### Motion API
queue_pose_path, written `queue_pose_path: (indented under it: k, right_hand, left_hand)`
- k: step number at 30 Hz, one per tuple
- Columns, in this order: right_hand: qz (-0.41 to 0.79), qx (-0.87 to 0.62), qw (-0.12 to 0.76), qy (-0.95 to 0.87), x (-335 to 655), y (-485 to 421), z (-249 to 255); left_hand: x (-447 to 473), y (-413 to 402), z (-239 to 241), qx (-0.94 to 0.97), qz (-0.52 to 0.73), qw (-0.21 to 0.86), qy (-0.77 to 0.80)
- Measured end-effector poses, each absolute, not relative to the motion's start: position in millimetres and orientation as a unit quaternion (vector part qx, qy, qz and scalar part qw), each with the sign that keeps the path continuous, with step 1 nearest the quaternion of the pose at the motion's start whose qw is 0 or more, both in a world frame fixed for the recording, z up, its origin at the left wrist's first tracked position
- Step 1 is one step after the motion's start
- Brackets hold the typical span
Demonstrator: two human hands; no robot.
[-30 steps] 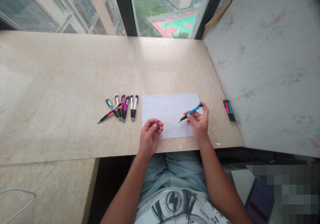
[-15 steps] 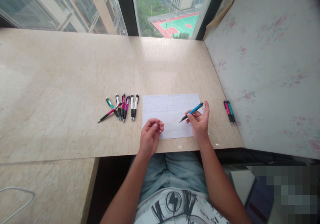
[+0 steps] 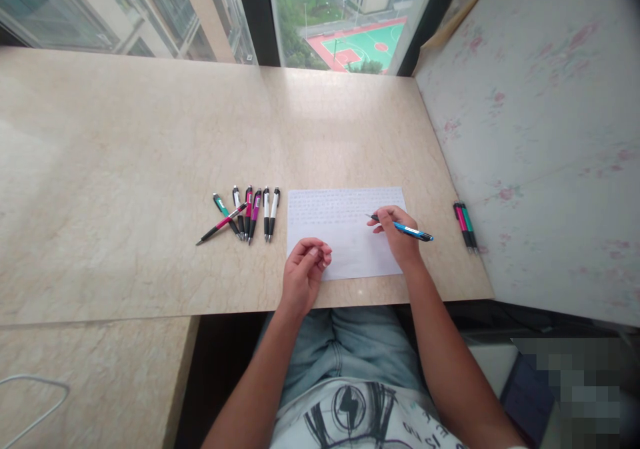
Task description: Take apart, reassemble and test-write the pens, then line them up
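My right hand (image 3: pixel 399 237) grips a blue pen (image 3: pixel 411 230) over the right part of a white sheet of paper (image 3: pixel 340 225) covered with faint handwriting. The pen lies nearly level, its tip pointing left onto the sheet. My left hand (image 3: pixel 303 270) rests at the sheet's lower left corner, its fingers curled loosely with nothing visible in them. A fan of several pens (image 3: pixel 246 214), pink, green, white and black, lies on the beige marble desk (image 3: pixel 150 169) just left of the sheet.
Two more pens (image 3: pixel 465 225), pink and green, lie at the desk's right edge by a floral-patterned wall (image 3: pixel 540 135). A window (image 3: pixel 345 15) runs along the far edge. A white wire loop (image 3: pixel 35 402) lies on the lower ledge at left.
My right hand has swung the blue pen round: its back end pointed up and right before and now points right, with the tip moved up onto the sheet. My left hand stays put.
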State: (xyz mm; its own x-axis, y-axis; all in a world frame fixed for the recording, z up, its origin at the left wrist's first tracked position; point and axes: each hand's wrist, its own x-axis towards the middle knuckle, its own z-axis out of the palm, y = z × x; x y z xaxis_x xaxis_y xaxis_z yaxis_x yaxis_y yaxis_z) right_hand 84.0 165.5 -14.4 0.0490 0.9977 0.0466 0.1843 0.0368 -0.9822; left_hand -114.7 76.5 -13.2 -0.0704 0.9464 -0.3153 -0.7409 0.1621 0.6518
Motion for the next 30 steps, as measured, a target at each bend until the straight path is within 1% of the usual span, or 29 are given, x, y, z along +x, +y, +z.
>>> queue_pose_path:
  k: [4,8,10,30]
  right_hand:
    - [0.36,-0.582,0.421,-0.596,84.0,173.7,-18.6]
    - [0.287,-0.605,0.406,-0.622,81.8,173.0,-25.9]
    - [0.27,-0.601,0.406,-0.633,81.2,171.7,-27.8]
    - [0.256,-0.606,0.402,-0.637,79.2,170.8,-30.7]
  left_hand:
    - [-114.8,76.6,-12.1,0.14,0.631,0.666,0.372]
    - [-114.8,76.6,-11.0,0.14,0.628,0.668,0.372]
    - [-114.8,76.6,-10.4,0.139,0.627,0.668,0.375]
    - [-114.8,76.6,-11.0,0.14,0.625,0.665,0.384]
